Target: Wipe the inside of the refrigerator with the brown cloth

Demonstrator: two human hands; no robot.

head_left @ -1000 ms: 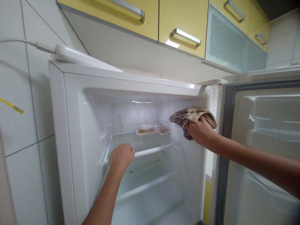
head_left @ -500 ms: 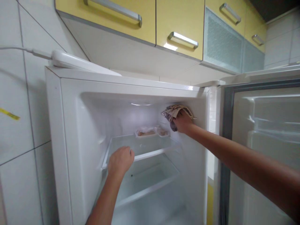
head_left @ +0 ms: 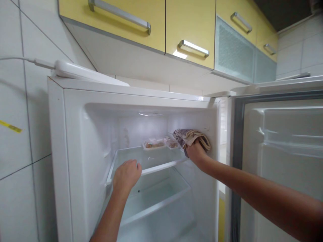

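An open white fridge (head_left: 75, 134) stands in front of me. My right hand (head_left: 195, 153) is closed on a crumpled brown cloth (head_left: 193, 137) and presses it against the fridge's inner right wall, just above the upper glass shelf (head_left: 151, 159). My left hand (head_left: 126, 176) curls its fingers over the front left edge of that shelf. At the back of the shelf lie two small clear trays of food (head_left: 161, 144).
The fridge door (head_left: 282, 161) hangs open to the right, its racks bare. A lower shelf (head_left: 153, 198) sits beneath the upper one. Yellow wall cupboards with metal handles (head_left: 193, 47) hang overhead. A white device with a cable (head_left: 75, 69) lies on the fridge top. White tiles cover the left wall.
My right hand went deep and high along the inner right wall with the cloth, then came down to just above the shelf. My left hand kept its grip on the shelf edge.
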